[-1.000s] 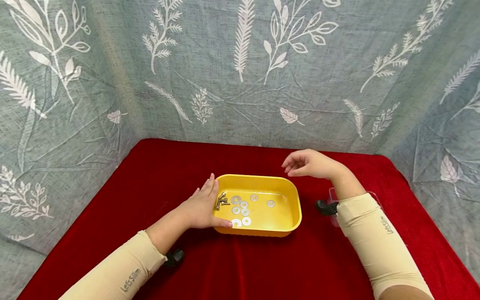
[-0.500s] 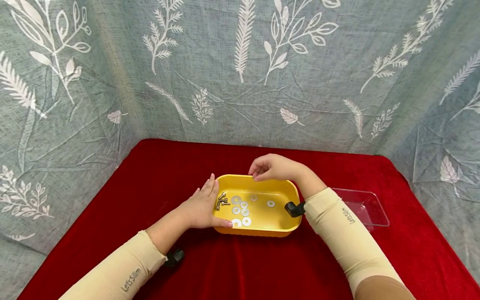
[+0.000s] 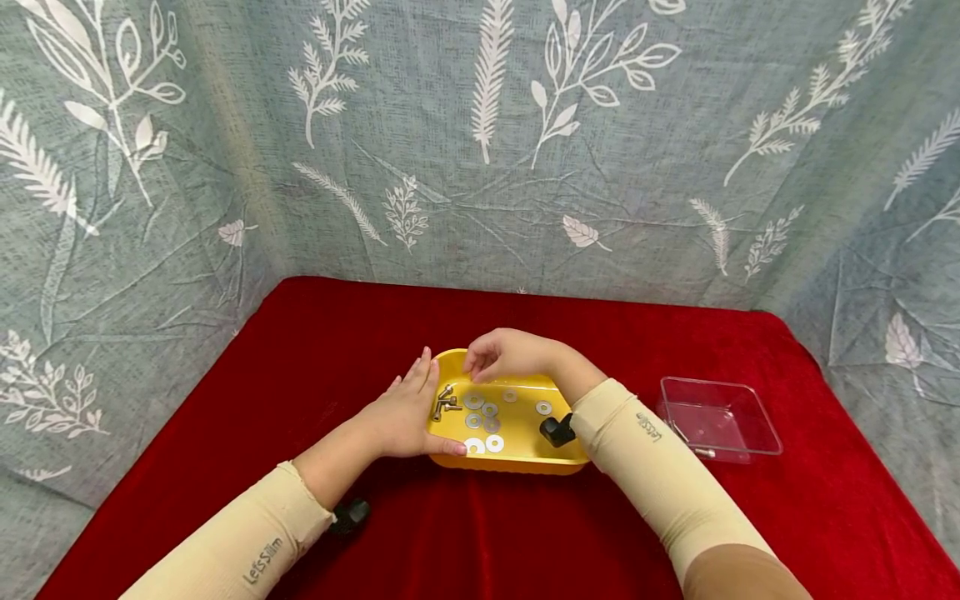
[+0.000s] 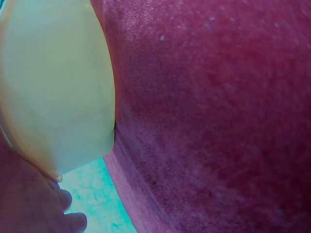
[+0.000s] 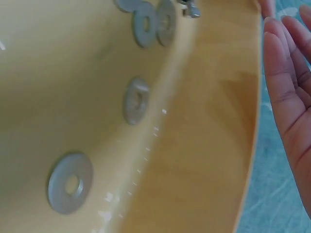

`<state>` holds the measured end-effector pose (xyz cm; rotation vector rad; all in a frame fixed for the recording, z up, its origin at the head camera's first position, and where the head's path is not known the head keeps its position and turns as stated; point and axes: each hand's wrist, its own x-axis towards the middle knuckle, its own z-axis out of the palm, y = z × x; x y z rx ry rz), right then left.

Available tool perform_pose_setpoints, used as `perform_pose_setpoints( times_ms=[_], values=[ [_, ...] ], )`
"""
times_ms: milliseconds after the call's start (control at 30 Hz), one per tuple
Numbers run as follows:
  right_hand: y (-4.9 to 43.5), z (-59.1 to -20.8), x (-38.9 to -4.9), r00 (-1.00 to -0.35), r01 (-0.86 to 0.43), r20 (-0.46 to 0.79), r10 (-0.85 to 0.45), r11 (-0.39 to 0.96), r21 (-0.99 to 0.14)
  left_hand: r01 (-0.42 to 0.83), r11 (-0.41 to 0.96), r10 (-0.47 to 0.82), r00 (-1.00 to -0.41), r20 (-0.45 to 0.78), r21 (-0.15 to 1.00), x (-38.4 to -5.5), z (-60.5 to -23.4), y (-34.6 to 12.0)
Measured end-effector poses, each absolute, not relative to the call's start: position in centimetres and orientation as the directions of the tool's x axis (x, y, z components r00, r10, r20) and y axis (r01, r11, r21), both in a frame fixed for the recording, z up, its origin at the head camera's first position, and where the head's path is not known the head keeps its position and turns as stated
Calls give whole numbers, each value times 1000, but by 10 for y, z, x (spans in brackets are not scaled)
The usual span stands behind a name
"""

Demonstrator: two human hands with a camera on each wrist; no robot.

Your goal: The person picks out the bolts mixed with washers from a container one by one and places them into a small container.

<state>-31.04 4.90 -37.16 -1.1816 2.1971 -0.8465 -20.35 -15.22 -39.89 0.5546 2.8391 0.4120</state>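
Observation:
A yellow plastic bin (image 3: 536, 467) stands mid-table. My left hand (image 3: 401, 417) rests against its left end, fingers straight along the side and thumb over the near rim; in the left wrist view the hand (image 4: 34, 204) is partly seen beside the bin's outer wall (image 4: 58, 87). Several socket head screws (image 3: 447, 402) lie in the bin's left end. To their right are several flat washers (image 3: 491, 425), two of them large in the right wrist view. My right hand (image 3: 510, 354) hovers over the bin's back left part, fingers loosely bent with nothing in them.
A clear plastic box (image 3: 723, 417) stands to the right on the red cloth (image 3: 360, 333), with a screw (image 3: 703, 452) near its front left corner. A patterned grey-green curtain (image 3: 450, 217) hangs behind the table. A black wrist camera (image 3: 557, 431) hangs over the bin.
My right hand has moved left from beyond the bin's back right corner to over its back left part, uncovering the clear box. The left hand has stayed in place.

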Motion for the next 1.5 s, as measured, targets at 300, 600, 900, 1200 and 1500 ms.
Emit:
perform_pose_setpoints(
  times_ms=[300, 600, 900, 1200, 1500],
  values=[
    [36, -391, -309, -469, -550, -215, -856, 474, -687, 331, 892, 394, -902, -175, 307, -205, -399, -151],
    [29, -404, -306, -453, -519, -267, -851, 495, -697, 327, 895, 389, -905, -172, 304, -205, -398, -151],
    [26, -413, -303, -404, -489, -313, -860, 492, -720, 328, 892, 392, -904, -170, 310, -204, -397, -151],
    [24, -416, -303, -427, -481, -334, -840, 524, -703, 336, 890, 398, -902, -166, 308, -204, -397, -152],
    [21, -420, -299, -452, -510, -299, -841, 518, -687, 339, 886, 401, -902, -158, 315, -204, -397, -152]
  ],
)
